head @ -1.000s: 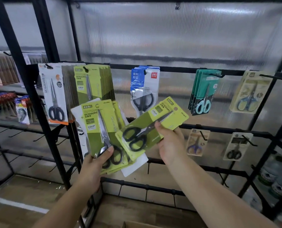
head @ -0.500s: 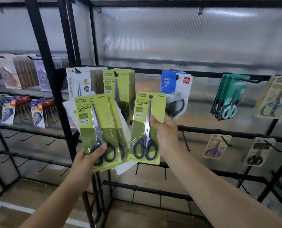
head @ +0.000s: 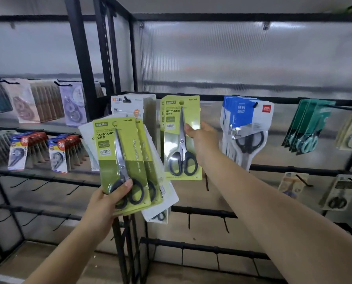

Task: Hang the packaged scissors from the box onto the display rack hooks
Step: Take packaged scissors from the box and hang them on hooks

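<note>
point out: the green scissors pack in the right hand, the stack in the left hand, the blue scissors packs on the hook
green scissors pack [head: 172, 128]: head view, upper card left of blade.
stack [head: 105, 150]: head view, front card's GRIP label.
blue scissors packs [head: 241, 111]: head view, front card's blue panel.

Translucent ribbed wall panel [head: 232, 58], wooden floor [head: 101, 269]

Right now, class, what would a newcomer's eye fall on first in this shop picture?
Probably the lime-green scissors pack that the right hand holds upright against the rack's top row, at centre. Next, the fanned stack of green packs gripped by the left hand, lower left. The blue-and-white packs hang to the right.
</note>
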Available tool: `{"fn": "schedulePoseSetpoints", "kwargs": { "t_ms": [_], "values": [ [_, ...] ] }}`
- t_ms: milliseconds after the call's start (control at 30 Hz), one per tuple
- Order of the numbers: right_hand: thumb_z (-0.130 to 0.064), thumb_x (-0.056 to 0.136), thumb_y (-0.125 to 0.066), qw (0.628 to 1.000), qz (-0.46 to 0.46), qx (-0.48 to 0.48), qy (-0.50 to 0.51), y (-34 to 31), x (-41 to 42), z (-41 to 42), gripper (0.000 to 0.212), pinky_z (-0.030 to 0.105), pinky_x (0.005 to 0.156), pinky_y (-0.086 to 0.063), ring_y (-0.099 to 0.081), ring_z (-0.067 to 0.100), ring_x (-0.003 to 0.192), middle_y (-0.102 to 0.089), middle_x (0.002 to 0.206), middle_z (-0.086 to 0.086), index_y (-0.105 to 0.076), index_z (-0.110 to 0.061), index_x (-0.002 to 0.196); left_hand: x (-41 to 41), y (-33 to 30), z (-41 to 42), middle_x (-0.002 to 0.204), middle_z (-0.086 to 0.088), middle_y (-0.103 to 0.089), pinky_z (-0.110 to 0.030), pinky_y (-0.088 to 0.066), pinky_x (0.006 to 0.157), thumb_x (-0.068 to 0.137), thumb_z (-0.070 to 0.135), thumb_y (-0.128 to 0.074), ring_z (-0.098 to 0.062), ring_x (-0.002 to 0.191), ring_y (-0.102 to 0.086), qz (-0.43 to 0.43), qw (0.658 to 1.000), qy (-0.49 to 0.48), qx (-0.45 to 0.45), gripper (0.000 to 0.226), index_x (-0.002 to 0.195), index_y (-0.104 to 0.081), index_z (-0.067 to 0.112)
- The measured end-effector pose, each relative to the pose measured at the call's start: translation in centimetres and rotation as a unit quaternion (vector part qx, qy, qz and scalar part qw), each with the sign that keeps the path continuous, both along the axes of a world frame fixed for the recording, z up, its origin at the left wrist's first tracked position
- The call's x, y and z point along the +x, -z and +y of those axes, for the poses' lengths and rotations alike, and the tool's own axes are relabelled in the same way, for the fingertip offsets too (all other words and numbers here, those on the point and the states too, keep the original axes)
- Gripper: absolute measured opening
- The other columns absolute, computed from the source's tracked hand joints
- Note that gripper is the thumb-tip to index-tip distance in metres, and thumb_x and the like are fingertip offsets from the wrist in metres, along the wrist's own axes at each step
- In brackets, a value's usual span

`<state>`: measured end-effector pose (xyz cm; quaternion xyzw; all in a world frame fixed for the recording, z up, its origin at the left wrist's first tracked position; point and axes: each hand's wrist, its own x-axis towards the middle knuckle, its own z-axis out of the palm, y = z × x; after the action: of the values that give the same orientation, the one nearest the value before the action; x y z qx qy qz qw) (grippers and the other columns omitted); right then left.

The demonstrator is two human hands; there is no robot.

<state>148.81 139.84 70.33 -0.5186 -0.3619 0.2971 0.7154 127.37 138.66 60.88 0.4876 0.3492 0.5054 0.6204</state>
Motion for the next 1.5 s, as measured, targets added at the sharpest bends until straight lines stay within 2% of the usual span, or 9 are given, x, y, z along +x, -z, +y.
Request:
{"fn": "schedulePoseSetpoints", "kwargs": {
  "t_ms": [167,333,500,833,1000,1167,1300,1400,1500],
  "values": [
    [-0.007,0.089,-0.062,1.0,-0.018,0.002,0.004,-0.3,-0.5,1.1,0.016,0.024,0.071,-0.043,-0.06,0.017,0.088,-0.067,0.095,-0.001,-0.066,-0.017,0.101,-1.1,0.4,0.6,0.099,-0.011,-0.073,-0.024,-0.057,0.06,0.046,0.04,-0.09,-0.025,0.089,-0.071,0.003,1.0,0.004,0.016,0.073,0.106,-0.066,0.007],
    [-0.008,0.088,-0.063,0.999,-0.028,-0.001,0.032,-0.1,-0.8,1.8,0.023,0.027,0.081,-0.044,-0.062,0.019,0.097,-0.067,0.099,0.0,-0.068,-0.012,0.11,-1.6,0.6,1.1,0.102,-0.012,-0.072,-0.027,-0.057,0.062,0.066,0.021,-0.073,-0.027,0.091,-0.07,-0.005,1.0,0.008,0.005,0.046,0.109,-0.065,0.006],
    [-0.011,0.088,-0.064,0.999,-0.029,-0.01,0.04,-0.3,-0.5,2.4,0.015,0.021,0.068,-0.041,-0.06,0.014,0.087,-0.065,0.093,-0.003,-0.067,-0.018,0.101,-1.3,0.2,1.1,0.096,-0.01,-0.074,-0.032,-0.056,0.068,0.062,0.013,-0.078,-0.026,0.088,-0.071,-0.009,1.0,-0.003,0.008,0.044,0.104,-0.066,0.007],
    [-0.026,0.088,-0.065,0.986,-0.108,-0.094,0.087,1.0,0.3,2.7,0.012,0.024,0.072,-0.04,-0.057,0.018,0.081,-0.063,0.09,0.002,-0.065,-0.015,0.092,-1.3,0.4,1.0,0.09,-0.007,-0.075,-0.031,-0.051,0.066,0.074,0.018,-0.063,-0.022,0.082,-0.071,-0.017,1.0,0.0,0.0,0.03,0.102,-0.065,0.009],
    [-0.031,0.088,-0.064,0.978,-0.121,-0.148,0.088,4.3,0.9,1.5,0.019,0.026,0.074,-0.04,-0.061,0.026,0.093,-0.063,0.086,0.003,-0.065,-0.012,0.088,-0.9,1.2,0.7,0.097,-0.01,-0.074,-0.03,-0.053,0.069,0.069,0.021,-0.066,-0.022,0.085,-0.071,-0.017,1.0,0.01,-0.01,0.04,0.107,-0.064,0.005],
    [-0.005,0.082,-0.063,0.969,-0.109,-0.108,0.192,5.3,-0.5,-0.8,0.033,0.03,0.074,-0.042,-0.048,0.024,0.111,-0.047,0.124,0.007,-0.05,-0.02,0.108,-0.5,1.8,0.4,0.1,-0.011,-0.073,-0.03,-0.055,0.067,0.073,0.019,-0.066,-0.025,0.089,-0.071,-0.019,0.999,0.032,-0.01,0.035,0.107,-0.065,0.009],
    [-0.024,0.09,-0.059,0.972,-0.174,-0.155,-0.008,4.7,-3.7,-3.3,0.011,0.026,0.072,-0.043,-0.057,0.017,0.092,-0.062,0.099,0.001,-0.059,-0.014,0.096,0.3,2.0,0.1,0.099,-0.01,-0.073,-0.027,-0.056,0.063,0.071,0.018,-0.066,-0.024,0.089,-0.071,-0.035,0.998,0.052,-0.017,0.037,0.106,-0.066,0.008],
    [-0.045,0.089,-0.059,0.949,-0.185,-0.21,-0.144,5.3,-5.3,-4.2,0.037,0.025,0.082,-0.044,-0.058,0.007,0.087,-0.065,0.094,-0.003,-0.064,-0.01,0.098,0.9,2.1,0.0,0.101,-0.012,-0.073,-0.036,-0.054,0.076,0.07,0.018,-0.068,-0.027,0.093,-0.07,-0.034,0.997,0.062,-0.011,0.04,0.108,-0.066,0.005],
    [-0.04,0.085,-0.065,0.948,-0.205,-0.191,-0.149,6.2,-5.3,-4.5,0.036,0.011,0.068,-0.038,-0.052,-0.004,0.082,-0.063,0.094,-0.006,-0.065,-0.007,0.1,1.3,2.2,-0.1,0.102,-0.013,-0.072,-0.038,-0.054,0.081,0.07,0.017,-0.069,-0.028,0.096,-0.069,-0.021,0.997,0.075,0.002,0.041,0.109,-0.066,0.005]
  ]
}}
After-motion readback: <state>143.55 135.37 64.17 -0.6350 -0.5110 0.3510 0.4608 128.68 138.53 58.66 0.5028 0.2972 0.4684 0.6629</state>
